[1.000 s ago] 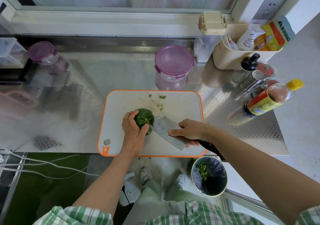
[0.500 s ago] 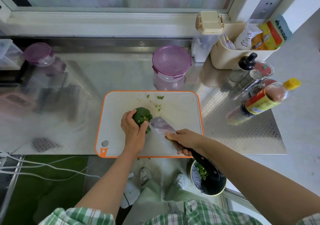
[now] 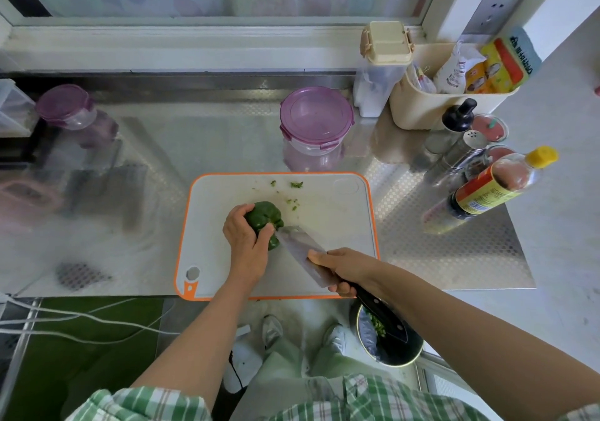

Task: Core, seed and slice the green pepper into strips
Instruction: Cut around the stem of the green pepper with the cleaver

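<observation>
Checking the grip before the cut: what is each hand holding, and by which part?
The left hand grips the green pepper around its left side; the right hand holds the cleaver where blade meets handle.

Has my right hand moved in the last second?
Yes. Against the orange-rimmed white cutting board, the right hand gripping the steel-bladed knife has drawn back toward the board's near edge; the blade tip stays by the green bell pepper.
</observation>
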The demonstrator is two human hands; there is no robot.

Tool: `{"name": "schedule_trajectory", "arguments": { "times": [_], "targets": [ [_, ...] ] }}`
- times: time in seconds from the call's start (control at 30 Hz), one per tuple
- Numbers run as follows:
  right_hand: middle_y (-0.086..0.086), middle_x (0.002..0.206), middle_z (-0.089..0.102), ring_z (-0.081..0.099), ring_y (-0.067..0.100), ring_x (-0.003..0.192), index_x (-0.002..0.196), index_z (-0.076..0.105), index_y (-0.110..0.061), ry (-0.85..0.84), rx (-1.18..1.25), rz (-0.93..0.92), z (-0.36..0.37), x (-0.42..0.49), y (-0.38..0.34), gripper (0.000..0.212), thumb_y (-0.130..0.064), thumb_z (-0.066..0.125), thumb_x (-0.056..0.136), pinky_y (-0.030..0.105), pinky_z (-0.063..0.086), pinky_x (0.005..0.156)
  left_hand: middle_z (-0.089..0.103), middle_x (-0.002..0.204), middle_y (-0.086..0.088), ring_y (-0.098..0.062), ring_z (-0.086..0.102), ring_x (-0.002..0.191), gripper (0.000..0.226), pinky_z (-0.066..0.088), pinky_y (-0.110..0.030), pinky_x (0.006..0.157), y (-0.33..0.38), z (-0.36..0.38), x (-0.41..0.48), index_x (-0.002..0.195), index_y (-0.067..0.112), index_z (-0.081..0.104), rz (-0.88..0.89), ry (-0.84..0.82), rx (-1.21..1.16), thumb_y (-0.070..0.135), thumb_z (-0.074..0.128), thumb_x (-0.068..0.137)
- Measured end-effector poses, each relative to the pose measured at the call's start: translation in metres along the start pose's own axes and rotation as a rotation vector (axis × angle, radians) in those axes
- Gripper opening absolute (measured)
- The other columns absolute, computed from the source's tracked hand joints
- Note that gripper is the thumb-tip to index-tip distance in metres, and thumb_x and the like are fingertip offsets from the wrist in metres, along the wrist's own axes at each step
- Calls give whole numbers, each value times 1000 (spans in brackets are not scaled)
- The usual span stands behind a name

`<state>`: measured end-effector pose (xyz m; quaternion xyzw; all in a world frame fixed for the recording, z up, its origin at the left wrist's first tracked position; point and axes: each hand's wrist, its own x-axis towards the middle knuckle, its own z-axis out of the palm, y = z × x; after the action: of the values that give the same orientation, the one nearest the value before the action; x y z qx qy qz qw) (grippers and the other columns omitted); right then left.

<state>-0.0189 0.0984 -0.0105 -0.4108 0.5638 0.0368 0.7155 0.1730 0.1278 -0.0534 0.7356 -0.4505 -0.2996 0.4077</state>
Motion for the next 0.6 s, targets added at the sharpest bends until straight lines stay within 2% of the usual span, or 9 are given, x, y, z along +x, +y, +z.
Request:
{"name": "schedule_trajectory", "arguments": {
  "times": [0.07,0.13,0.23,0.3,0.37,0.43,0.5,0.6],
  "targets": [
    [5,53,48,32,9,35,79,49,-12,-11,-61,-15,-4,-3,-4,39,-47,53,96,17,27,35,39,130,-8,-24,35,121,55,32,-39,107,-3,-4,4,129,7,40,-60,-7,-24,30,49,80],
    [6,54,49,33,10,35,78,49,-11,4,-144,-64,-11,-4,-9,40,-47,53,95,18,26,35,41,131,-8,-26,40,123,55,36,-44,108,-6,-10,10,130,13,39,-160,-3,-90,37,46,80],
    [9,48,48,35,14,32,82,49,-5,113,-267,-201,-21,-3,-14,41,-43,55,95,19,30,34,42,130,-5,-24,43,121,51,38,-49,107,-8,-17,14,123,26,39,-208,-24,-133,47,44,77],
    [4,42,48,38,15,29,84,52,-6,201,-385,-293,-27,-3,-17,36,-40,55,95,21,32,34,44,128,-3,-22,44,119,45,39,-47,107,-5,-18,15,121,28,41,-235,-25,-153,44,44,79],
    [1,48,50,44,14,30,91,56,-14,256,-514,-355,-31,-4,-22,27,-41,57,94,22,34,34,48,126,-4,-21,47,116,40,41,-45,105,-5,-18,17,120,26,45,-250,-32,-163,40,43,82],
    [0,58,52,54,17,44,88,53,-18,304,-704,-418,-33,-5,-27,27,-44,59,92,25,39,42,51,123,-5,-22,50,113,33,43,-40,99,-6,-18,18,120,24,50,-240,-44,-146,34,45,89],
    [0,68,52,58,26,69,83,46,-19,361,-952,-471,-34,-5,-30,33,-49,57,91,32,38,55,52,121,-4,-19,50,109,24,40,-33,93,-9,-18,18,120,21,52,-232,-44,-116,25,46,98],
    [8,88,62,59,31,88,95,49,-20,424,-1224,-541,-33,-11,-38,31,-51,50,94,32,36,63,52,119,-4,-15,47,102,26,36,-30,89,-8,-17,18,122,20,54,-235,-47,-52,28,44,99]
  ]
}}
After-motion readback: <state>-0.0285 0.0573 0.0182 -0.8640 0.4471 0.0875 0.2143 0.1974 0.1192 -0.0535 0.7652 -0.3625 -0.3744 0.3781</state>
